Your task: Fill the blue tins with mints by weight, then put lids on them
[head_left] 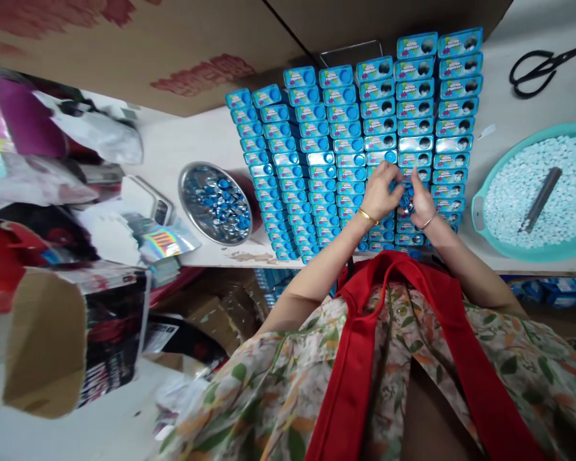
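Note:
Rows of small blue tins (pixel 312 173) cover the table in front of me. Tins in the left columns have round blue caps in their openings, while many on the right show dark round holes. My right hand (pixel 421 203) is curled around several small shiny blue caps (pixel 406 198) above the right-hand columns. Beside it, my left hand (pixel 381 191) is bent over the tins with its fingertips close together, near the caps in the right hand. Whatever the left fingertips pinch is too small to make out.
A metal bowl (pixel 185 205) of blue caps stands left of the tins. To the right, a turquoise basin (pixel 482 221) holds white pellets and a dark bar (pixel 542 198). Black scissors (pixel 532 73) lie behind it. A large cardboard box (pixel 125 57) borders the back.

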`<state>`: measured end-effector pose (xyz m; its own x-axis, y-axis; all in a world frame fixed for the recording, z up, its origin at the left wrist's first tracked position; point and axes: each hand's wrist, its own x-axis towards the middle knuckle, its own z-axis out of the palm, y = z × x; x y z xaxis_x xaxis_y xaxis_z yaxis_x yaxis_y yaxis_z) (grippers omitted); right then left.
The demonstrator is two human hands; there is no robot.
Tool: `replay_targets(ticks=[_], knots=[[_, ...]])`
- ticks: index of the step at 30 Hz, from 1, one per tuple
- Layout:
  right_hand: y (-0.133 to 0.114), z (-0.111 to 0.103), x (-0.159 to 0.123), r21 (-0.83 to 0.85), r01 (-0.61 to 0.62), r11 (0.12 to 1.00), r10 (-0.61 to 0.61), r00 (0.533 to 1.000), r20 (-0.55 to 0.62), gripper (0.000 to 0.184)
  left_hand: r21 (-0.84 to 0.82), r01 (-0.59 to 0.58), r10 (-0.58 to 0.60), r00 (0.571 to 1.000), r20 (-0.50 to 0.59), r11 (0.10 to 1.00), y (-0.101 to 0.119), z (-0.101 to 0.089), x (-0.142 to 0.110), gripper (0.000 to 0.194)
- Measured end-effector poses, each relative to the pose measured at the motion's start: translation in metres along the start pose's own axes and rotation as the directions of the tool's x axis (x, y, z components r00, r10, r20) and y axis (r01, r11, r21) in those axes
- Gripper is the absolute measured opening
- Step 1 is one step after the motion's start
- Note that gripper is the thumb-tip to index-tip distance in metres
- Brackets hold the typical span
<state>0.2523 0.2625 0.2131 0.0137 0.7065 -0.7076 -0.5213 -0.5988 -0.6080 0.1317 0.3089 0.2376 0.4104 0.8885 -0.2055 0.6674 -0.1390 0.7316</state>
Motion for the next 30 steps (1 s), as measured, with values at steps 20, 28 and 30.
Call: replay_targets(ticks=[20, 28, 30], knots=[[-0.036, 0.001, -0.004, 0.119, -0.166, 0.979, 0.121, 0.942, 0.314, 0.069, 0.421, 0.351, -0.402, 0.915, 0.036, 0.836, -0.034, -0.032, 0.123, 0.024], [-0.041, 0.003, 0.000, 0.002, -0.242, 0.970, 0.227, 0.911, 0.346, 0.087, 0.036, -0.234, 0.211, 0.924, 0.318, 0.972, -0.005, -0.033, 0.049, 0.020], [-0.040, 0.007, 0.002, -0.020, -0.255, 0.967, 0.245, 0.904, 0.350, 0.085, 0.013, -0.241, 0.223, 0.916, 0.334, 0.970, -0.004, -0.032, 0.041, 0.014]])
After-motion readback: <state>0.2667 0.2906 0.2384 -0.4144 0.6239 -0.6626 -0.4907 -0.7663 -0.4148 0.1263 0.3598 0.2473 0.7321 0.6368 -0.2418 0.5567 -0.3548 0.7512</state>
